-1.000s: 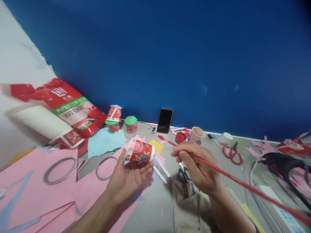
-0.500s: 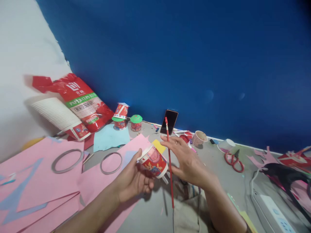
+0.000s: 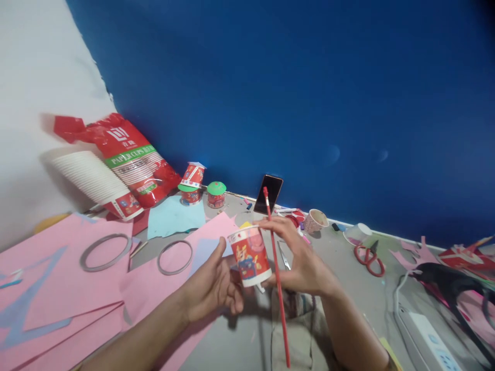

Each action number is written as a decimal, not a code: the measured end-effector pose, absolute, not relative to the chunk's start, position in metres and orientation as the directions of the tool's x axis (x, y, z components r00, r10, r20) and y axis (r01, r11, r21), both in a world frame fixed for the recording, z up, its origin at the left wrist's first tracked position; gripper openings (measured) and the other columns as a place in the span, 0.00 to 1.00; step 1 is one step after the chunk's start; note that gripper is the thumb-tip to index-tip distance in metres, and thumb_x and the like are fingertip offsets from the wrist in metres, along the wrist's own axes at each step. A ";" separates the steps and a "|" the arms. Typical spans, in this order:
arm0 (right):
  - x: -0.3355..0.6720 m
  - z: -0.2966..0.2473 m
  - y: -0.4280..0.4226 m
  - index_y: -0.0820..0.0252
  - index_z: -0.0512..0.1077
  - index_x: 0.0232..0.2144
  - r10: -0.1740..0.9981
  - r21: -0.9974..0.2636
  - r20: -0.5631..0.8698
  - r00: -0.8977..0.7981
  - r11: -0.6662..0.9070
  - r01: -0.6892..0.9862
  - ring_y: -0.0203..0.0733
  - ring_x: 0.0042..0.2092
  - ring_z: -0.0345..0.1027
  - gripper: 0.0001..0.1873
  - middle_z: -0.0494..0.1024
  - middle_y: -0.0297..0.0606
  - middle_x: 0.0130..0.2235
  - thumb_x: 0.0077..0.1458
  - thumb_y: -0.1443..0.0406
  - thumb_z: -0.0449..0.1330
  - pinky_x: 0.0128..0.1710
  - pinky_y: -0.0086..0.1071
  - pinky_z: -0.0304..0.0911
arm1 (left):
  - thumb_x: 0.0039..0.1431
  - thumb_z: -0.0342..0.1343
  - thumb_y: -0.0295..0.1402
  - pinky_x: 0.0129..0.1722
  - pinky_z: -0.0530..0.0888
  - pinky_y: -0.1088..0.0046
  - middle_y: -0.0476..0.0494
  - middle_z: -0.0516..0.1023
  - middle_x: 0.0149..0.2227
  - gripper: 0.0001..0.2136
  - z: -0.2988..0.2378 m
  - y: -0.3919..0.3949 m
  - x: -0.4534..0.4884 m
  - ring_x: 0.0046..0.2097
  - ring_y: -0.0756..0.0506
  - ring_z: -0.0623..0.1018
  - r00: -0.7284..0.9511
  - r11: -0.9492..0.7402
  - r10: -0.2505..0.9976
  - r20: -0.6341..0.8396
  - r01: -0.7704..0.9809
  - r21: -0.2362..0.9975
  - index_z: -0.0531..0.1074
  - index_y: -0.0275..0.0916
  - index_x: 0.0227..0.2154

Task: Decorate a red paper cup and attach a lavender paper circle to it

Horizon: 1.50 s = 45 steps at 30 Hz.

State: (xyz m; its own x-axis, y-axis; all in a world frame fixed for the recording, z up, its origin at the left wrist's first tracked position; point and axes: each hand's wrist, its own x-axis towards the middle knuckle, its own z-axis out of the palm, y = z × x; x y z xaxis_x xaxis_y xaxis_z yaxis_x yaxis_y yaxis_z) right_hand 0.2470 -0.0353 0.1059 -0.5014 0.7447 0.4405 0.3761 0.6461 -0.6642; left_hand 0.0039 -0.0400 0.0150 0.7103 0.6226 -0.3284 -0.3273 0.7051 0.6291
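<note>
A red printed paper cup (image 3: 250,260) with white rims hangs tilted above the table. My right hand (image 3: 301,257) grips it, fingertips at the upper rim and thumb near the lower end. A red-tipped paintbrush (image 3: 281,304) with a long red handle also rests in this hand, slanting across the gap between thumb and fingers. Just left of the cup, my left hand (image 3: 211,288) is open, its thumb raised and its fingers loosely curled; some fingertips are close to the cup. A small white piece (image 3: 260,289) sticks out below the cup.
Pink paper sheets (image 3: 42,278) with two tape rings lie at left, by stacked paper cups (image 3: 88,178) and a red bag (image 3: 135,159). Decorated cups (image 3: 191,178) and a phone (image 3: 268,193) stand at the back. Right are red-handled scissors (image 3: 369,257) and a power strip (image 3: 429,335).
The cup has passed from my left hand into my right and now stands more upright. My left thumb has come off it. The paintbrush slants more, its lower end nearer me.
</note>
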 end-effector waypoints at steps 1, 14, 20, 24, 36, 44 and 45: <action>0.249 0.102 -0.031 0.48 0.70 0.67 0.784 -0.733 0.449 -0.428 0.597 0.324 0.58 0.69 0.66 0.47 0.74 0.47 0.67 0.48 0.57 0.82 0.70 0.53 0.66 | 0.59 0.54 0.74 0.27 0.79 0.70 0.36 0.88 0.38 0.45 0.016 -0.042 0.005 0.28 0.42 0.86 0.629 0.596 0.726 -0.277 -0.377 0.709 0.72 0.38 0.62; 0.208 0.061 -0.025 0.47 0.76 0.60 0.946 -0.947 0.260 -0.192 0.212 -0.242 0.61 0.57 0.81 0.55 0.83 0.47 0.60 0.31 0.38 0.84 0.55 0.48 0.78 | 0.48 0.78 0.39 0.75 0.62 0.43 0.35 0.66 0.76 0.49 0.065 -0.065 0.026 0.77 0.28 0.64 0.037 -0.030 0.998 0.043 -0.296 0.955 0.60 0.51 0.72; 0.227 0.064 -0.023 0.47 0.78 0.62 0.919 -0.916 0.390 -0.063 0.380 -0.126 0.54 0.64 0.75 0.33 0.81 0.46 0.65 0.59 0.43 0.73 0.57 0.43 0.75 | 0.51 0.72 0.39 0.70 0.71 0.43 0.36 0.71 0.70 0.42 0.054 -0.052 0.017 0.71 0.28 0.71 -0.141 -0.183 0.975 0.172 -0.070 0.981 0.64 0.50 0.69; 0.237 0.080 -0.039 0.51 0.84 0.52 0.844 -0.845 0.534 0.058 0.534 0.020 0.40 0.31 0.74 0.22 0.88 0.43 0.42 0.76 0.48 0.56 0.32 0.36 0.72 | 0.54 0.67 0.34 0.65 0.76 0.43 0.37 0.69 0.70 0.40 0.047 -0.047 -0.001 0.70 0.29 0.73 -0.096 -0.247 0.960 0.264 0.161 0.955 0.63 0.52 0.70; 0.228 0.113 -0.068 0.57 0.82 0.45 0.650 -0.580 0.731 -0.206 0.752 0.313 0.44 0.33 0.78 0.11 0.83 0.38 0.31 0.75 0.64 0.58 0.36 0.39 0.74 | 0.54 0.61 0.26 0.63 0.78 0.43 0.38 0.69 0.66 0.43 0.041 -0.047 -0.005 0.67 0.31 0.72 -0.068 -0.416 0.861 0.503 0.474 0.776 0.58 0.52 0.73; 0.217 0.125 -0.067 0.56 0.80 0.41 0.644 -0.523 0.707 -0.292 0.754 0.398 0.42 0.31 0.80 0.13 0.84 0.36 0.29 0.76 0.63 0.56 0.33 0.35 0.76 | 0.51 0.60 0.25 0.62 0.77 0.42 0.36 0.68 0.64 0.42 0.041 -0.049 -0.003 0.65 0.30 0.72 -0.066 -0.422 0.854 0.517 0.493 0.760 0.59 0.49 0.71; 0.216 0.126 -0.068 0.56 0.80 0.41 0.638 -0.516 0.707 -0.304 0.760 0.395 0.42 0.31 0.81 0.13 0.84 0.37 0.29 0.76 0.63 0.56 0.33 0.35 0.76 | 0.51 0.60 0.25 0.62 0.77 0.43 0.36 0.69 0.63 0.42 0.041 -0.049 -0.003 0.64 0.31 0.73 -0.064 -0.427 0.849 0.525 0.503 0.751 0.60 0.49 0.71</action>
State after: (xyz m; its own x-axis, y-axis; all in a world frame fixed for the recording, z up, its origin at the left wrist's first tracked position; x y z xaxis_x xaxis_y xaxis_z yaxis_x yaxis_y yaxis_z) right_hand 0.2161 -0.0681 0.1256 -0.3037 0.6384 0.7073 0.3949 0.7599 -0.5163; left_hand -0.0035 -0.0488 0.0409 -0.0636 0.8486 0.5252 0.5026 -0.4274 0.7515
